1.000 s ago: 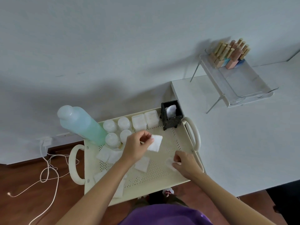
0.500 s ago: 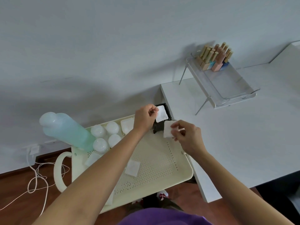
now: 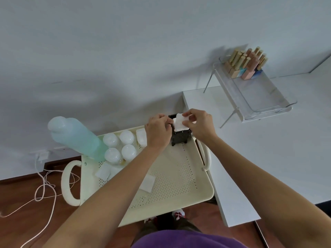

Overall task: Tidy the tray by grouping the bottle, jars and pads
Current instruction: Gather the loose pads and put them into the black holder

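Note:
A cream perforated tray (image 3: 175, 178) with handles holds a tall blue-green bottle (image 3: 77, 138) at its far left and several white jars (image 3: 119, 146) beside it. A small black holder (image 3: 180, 138) stands at the tray's far right corner. Both hands meet over it: my right hand (image 3: 199, 125) pinches a white square pad (image 3: 180, 123) sticking out of the holder's top. My left hand (image 3: 157, 130) touches the pad stack's left edge, fingers closed. Loose pads (image 3: 147, 183) lie on the tray floor, partly hidden by my left forearm. Another pad stack (image 3: 141, 137) sits behind my left hand.
A white table (image 3: 265, 158) adjoins the tray on the right. On it stands a clear raised shelf (image 3: 254, 92) with several small wood-capped bottles (image 3: 246, 64). A white cable (image 3: 44, 187) trails over the wooden floor at left. The wall rises behind.
Both hands rose from the tray floor to the black holder, each carrying a pad. The pads now sit at the holder's top. The camera view shifted left and up.

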The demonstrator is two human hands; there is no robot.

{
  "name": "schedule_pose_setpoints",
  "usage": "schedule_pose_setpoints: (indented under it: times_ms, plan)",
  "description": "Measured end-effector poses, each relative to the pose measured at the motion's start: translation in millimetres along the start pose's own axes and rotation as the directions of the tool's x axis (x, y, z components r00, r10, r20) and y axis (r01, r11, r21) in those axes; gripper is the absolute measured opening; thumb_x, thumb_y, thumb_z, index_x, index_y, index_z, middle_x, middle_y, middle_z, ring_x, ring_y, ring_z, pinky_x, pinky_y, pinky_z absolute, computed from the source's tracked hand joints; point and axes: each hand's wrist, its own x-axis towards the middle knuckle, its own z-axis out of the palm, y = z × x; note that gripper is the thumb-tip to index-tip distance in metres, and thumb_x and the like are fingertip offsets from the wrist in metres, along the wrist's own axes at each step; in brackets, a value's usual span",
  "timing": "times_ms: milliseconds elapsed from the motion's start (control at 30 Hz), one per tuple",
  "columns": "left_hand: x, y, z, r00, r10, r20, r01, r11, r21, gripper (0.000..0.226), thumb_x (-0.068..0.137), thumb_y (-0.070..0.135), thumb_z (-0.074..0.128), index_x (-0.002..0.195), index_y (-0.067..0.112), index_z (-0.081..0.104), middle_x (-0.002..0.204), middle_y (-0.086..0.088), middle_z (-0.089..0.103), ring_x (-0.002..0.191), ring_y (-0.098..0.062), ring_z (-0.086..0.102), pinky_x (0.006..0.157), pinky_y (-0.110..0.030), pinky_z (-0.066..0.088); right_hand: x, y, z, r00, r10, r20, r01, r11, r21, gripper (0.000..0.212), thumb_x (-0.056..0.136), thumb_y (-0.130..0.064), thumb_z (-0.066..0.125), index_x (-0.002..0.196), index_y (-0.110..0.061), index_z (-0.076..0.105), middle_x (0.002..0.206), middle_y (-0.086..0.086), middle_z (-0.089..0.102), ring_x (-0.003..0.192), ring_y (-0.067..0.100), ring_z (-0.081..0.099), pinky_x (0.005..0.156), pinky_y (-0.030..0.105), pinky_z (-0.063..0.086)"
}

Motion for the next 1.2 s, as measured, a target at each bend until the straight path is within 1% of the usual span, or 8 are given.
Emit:
schedule_pose_setpoints:
  times_ms: [133, 267, 467, 600, 733, 900, 1033, 1200]
  plan:
    - [-28.3, -14.2, -26.9, 0.999, 0.015, -0.047, -0.022, 0.99, -0.136, 0.02, 0.083, 0.003, 0.06, 0.095, 0.013, 0.073, 0.103, 0.001, 0.064, 0.096, -0.017, 0.058, 0.087, -0.03, 0.049, 15.0, -0.2, 10.6, 0.994, -0.051, 0.101, 0.068, 0.983, -0.171, 0.021, 0.084, -0.017, 0.07, 0.105, -0.021, 0.072, 0.096, 0.003, 0.071, 0.1, 0.024, 0.059, 0.093, 0.037, 0.043]
    - [-68.9, -39.8, -51.8, 0.999, 0.038, -0.009, -0.039, 0.981, -0.191, 0.016, 0.084, 0.002, 0.065, 0.093, 0.012, 0.072, 0.096, 0.007, 0.066, 0.082, -0.006, 0.059, 0.074, -0.008, 0.045, 21.3, 2.2, 15.7, 0.982, -0.06, 0.179, 0.129, 0.904, -0.407, 0.023, 0.089, -0.023, 0.065, 0.111, -0.025, 0.069, 0.103, 0.005, 0.069, 0.108, 0.027, 0.048, 0.091, 0.037, 0.029]
    - [-124.2, -101.0, -67.3, 0.945, -0.169, 0.279, 0.192, 0.98, -0.056, 0.006, 0.086, 0.013, 0.067, 0.09, 0.014, 0.071, 0.093, 0.003, 0.071, 0.075, -0.007, 0.062, 0.069, -0.01, 0.046, 21.4, -1.5, 20.1, 0.974, -0.117, 0.195, 0.213, 0.772, -0.599, 0.018, 0.091, -0.028, 0.061, 0.104, -0.031, 0.073, 0.102, 0.005, 0.064, 0.101, 0.027, 0.047, 0.086, 0.037, 0.031]
    - [-140.7, -136.3, -63.8, 0.913, -0.328, 0.244, 0.322, 0.945, 0.067, 0.017, 0.087, 0.011, 0.065, 0.103, 0.014, 0.069, 0.106, -0.001, 0.067, 0.084, -0.015, 0.061, 0.08, -0.025, 0.049, 21.1, -0.5, 22.5, 0.977, -0.097, 0.187, 0.194, 0.767, -0.612, 0.021, 0.092, -0.026, 0.056, 0.094, -0.031, 0.076, 0.099, 0.008, 0.059, 0.099, 0.029, 0.047, 0.088, 0.04, 0.032]
    - [-139.1, -150.8, -54.5, 0.923, -0.327, 0.203, 0.298, 0.941, 0.159, 0.032, 0.089, 0.011, 0.06, 0.12, 0.011, 0.062, 0.121, -0.004, 0.061, 0.103, -0.022, 0.057, 0.091, -0.036, 0.05, 15.6, 1.8, 24.9, 0.984, -0.114, 0.138, 0.174, 0.79, -0.588, 0.024, 0.094, -0.024, 0.052, 0.098, -0.029, 0.075, 0.098, 0.009, 0.06, 0.096, 0.029, 0.047, 0.086, 0.04, 0.032]
    - [-133.5, -157.8, -42.5, 0.913, -0.373, 0.167, 0.333, 0.916, 0.225, 0.029, 0.091, 0.02, 0.057, 0.119, 0.013, 0.057, 0.112, -0.005, 0.06, 0.101, -0.025, 0.057, 0.082, -0.041, 0.052, -12.9, 0.2, 33.9, 0.937, -0.349, -0.023, 0.309, 0.858, -0.411, 0.014, 0.089, -0.009, 0.061, 0.095, -0.014, 0.073, 0.084, 0.008, 0.06, 0.084, 0.029, 0.05, 0.077, 0.035, 0.029]
    - [-129.8, -162.8, -34.2, 0.895, -0.405, 0.187, 0.361, 0.904, 0.231, 0.028, 0.088, 0.024, 0.061, 0.113, 0.013, 0.056, 0.107, -0.006, 0.058, 0.099, -0.025, 0.058, 0.079, -0.039, 0.053, -51.9, -0.2, 55.1, 0.881, -0.471, 0.045, 0.458, 0.823, -0.336, 0.009, 0.084, -0.002, 0.067, 0.089, -0.007, 0.072, 0.071, 0.005, 0.057, 0.071, 0.025, 0.05, 0.07, 0.033, 0.039]
    - [-128.1, -170.2, -28.4, 0.903, -0.382, 0.198, 0.324, 0.907, 0.269, 0.013, 0.087, 0.024, 0.06, 0.094, 0.013, 0.058, 0.099, -0.005, 0.056, 0.093, -0.023, 0.054, 0.073, -0.032, 0.047, -91.6, 12.2, 89.0, 0.88, -0.42, 0.221, 0.47, 0.841, -0.27, 0.007, 0.083, 0.002, 0.069, 0.087, -0.003, 0.071, 0.074, 0.008, 0.061, 0.069, 0.025, 0.055, 0.07, 0.04, 0.05]
